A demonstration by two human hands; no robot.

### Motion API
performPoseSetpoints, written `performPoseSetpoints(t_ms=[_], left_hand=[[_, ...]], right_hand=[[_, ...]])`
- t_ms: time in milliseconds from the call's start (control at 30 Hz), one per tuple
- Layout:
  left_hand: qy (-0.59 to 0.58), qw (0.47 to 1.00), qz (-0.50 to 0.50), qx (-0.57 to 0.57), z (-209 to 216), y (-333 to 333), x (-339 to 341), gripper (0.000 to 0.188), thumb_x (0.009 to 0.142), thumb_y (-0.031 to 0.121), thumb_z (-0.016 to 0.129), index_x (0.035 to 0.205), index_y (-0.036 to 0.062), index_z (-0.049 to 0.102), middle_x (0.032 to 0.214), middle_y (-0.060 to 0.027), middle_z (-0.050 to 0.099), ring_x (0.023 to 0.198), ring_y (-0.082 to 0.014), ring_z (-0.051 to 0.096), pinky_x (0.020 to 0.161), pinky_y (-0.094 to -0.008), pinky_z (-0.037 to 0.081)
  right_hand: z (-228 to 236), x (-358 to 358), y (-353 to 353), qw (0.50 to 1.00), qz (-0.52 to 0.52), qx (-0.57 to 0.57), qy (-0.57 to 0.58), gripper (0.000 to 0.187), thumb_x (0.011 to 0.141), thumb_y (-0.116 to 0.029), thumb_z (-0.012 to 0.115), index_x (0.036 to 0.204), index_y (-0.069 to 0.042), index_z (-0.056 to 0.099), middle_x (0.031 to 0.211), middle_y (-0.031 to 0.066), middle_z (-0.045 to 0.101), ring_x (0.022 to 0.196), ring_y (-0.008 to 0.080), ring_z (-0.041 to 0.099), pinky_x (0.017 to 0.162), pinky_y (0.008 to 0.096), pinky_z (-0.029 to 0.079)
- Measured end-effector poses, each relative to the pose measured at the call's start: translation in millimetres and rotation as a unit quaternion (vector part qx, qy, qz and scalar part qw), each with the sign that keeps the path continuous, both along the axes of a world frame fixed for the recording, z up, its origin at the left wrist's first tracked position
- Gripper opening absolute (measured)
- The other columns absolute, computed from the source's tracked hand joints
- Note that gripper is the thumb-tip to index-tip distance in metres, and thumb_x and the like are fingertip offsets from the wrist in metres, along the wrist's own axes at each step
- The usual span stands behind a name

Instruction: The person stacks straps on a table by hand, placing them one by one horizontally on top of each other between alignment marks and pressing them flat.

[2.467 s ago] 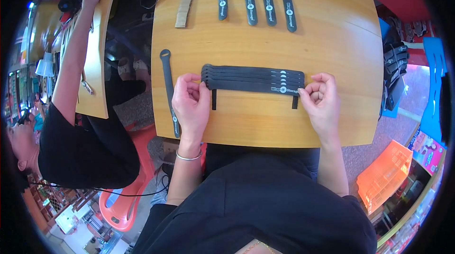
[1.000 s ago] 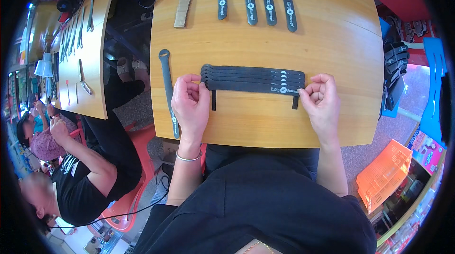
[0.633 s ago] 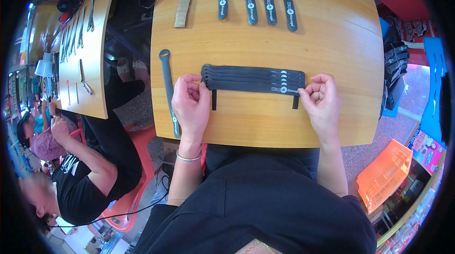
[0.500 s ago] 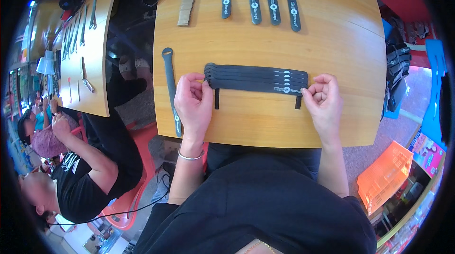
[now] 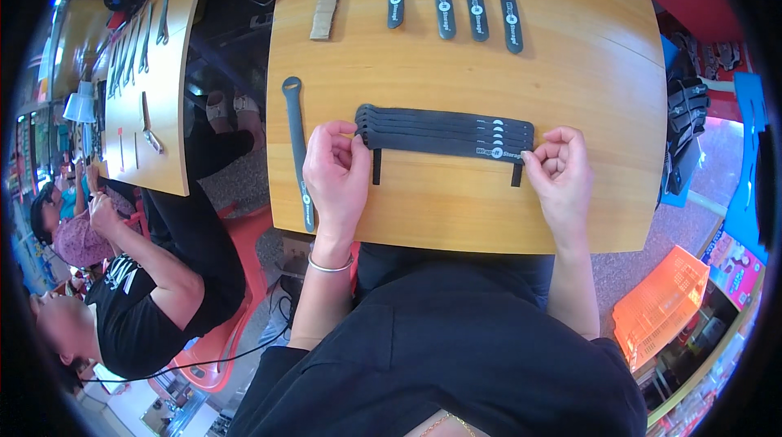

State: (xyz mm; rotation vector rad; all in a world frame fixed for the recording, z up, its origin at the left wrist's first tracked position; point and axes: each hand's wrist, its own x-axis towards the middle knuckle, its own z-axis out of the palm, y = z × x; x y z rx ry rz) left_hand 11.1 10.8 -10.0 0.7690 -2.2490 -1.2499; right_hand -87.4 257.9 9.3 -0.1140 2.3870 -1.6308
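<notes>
A fanned stack of several dark hook-and-loop storage straps (image 5: 440, 133) lies crosswise on the table before me, each strap overlapping the one behind it. My left hand (image 5: 336, 172) pinches the stack's left end, where the rounded, holed tips line up. At the other end, the closed thumb and fingertips of my right hand (image 5: 562, 168) grip the front corner, next to the pale print. Two short black strips stick out toward me from under the stack: a left strip (image 5: 377, 169) and a right strip (image 5: 516, 175). Left of my left hand lies a single strap (image 5: 296, 131).
Several more straps (image 5: 445, 1) lie lengthwise along the table's far side, beside a brown cardboard piece (image 5: 327, 10). An orange plastic basket (image 5: 661, 307) stands off the right edge. To the left, another person (image 5: 155, 298) sits by a second table (image 5: 167, 123) with straps.
Both hands stay at the ends of the strap stack. The view has shifted slightly; otherwise the straps lie as before.
</notes>
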Motion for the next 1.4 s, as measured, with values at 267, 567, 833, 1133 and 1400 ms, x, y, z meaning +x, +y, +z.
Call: performPoseSetpoints(t_ms=[267, 567, 833, 1133, 1400], left_hand=[[-0.004, 0.999, -0.009, -0.031, -1.4, -0.5, -0.7, 0.014, 0.079, -0.009, 0.06, 0.089, 0.0006, 0.06, 0.074, -0.0031, 0.051, 0.057, -0.0082, 0.05, 0.05, -0.0209, 0.04], [-0.007, 0.998, -0.018, -0.061, 1.0, 0.5, -1.6, 0.014, 0.079, -0.009, 0.06, 0.089, 0.0012, 0.062, 0.075, -0.0034, 0.05, 0.057, -0.0095, 0.05, 0.05, -0.022, 0.04], [0.002, 0.996, -0.006, -0.085, 3.0, 4.6, -1.9, 0.012, 0.079, -0.007, 0.061, 0.088, 0.0016, 0.062, 0.074, -0.004, 0.05, 0.055, -0.0105, 0.05, 0.049, -0.0232, 0.04], [-0.005, 0.993, -0.004, -0.121, 4.1, 4.9, -1.0, 0.011, 0.08, -0.005, 0.063, 0.087, 0.0021, 0.061, 0.074, -0.0046, 0.05, 0.054, -0.0125, 0.049, 0.048, -0.0247, 0.04], [-0.003, 0.99, -0.015, -0.142, 4.2, 2.3, 4.1, 0.006, 0.083, -0.003, 0.064, 0.087, 0.0006, 0.061, 0.074, -0.0028, 0.049, 0.058, -0.0087, 0.047, 0.053, -0.022, 0.04]], right_hand=[[1.3, -1.7, -0.7, 1.0, 0.001, 0.005, 0.003, 0.031, 0.081, 0.003, 0.069, 0.103, -0.001, 0.048, 0.072, 0.0024, 0.058, 0.056, 0.0027, 0.048, 0.051, 0.0181, 0.04], [1.8, -1.1, -0.7, 1.0, -0.002, 0.018, 0.006, 0.031, 0.08, 0.001, 0.07, 0.103, -0.001, 0.048, 0.071, 0.0029, 0.059, 0.056, 0.0035, 0.05, 0.051, 0.0188, 0.041], [0.7, 0.7, 0.4, 0.999, -0.011, 0.038, 0.018, 0.032, 0.079, -0.001, 0.072, 0.102, -0.002, 0.049, 0.069, 0.0019, 0.058, 0.055, 0.004, 0.05, 0.051, 0.0195, 0.041], [2.4, 0.5, 0.3, 0.998, -0.014, 0.055, 0.031, 0.032, 0.079, -0.003, 0.073, 0.101, -0.003, 0.049, 0.066, 0.0002, 0.055, 0.055, 0.0044, 0.05, 0.051, 0.0205, 0.041], [5.3, 2.3, 0.2, 0.996, -0.008, 0.076, 0.042, 0.032, 0.079, -0.004, 0.073, 0.1, -0.003, 0.049, 0.066, 0.0003, 0.054, 0.055, 0.0047, 0.049, 0.051, 0.0212, 0.041]])
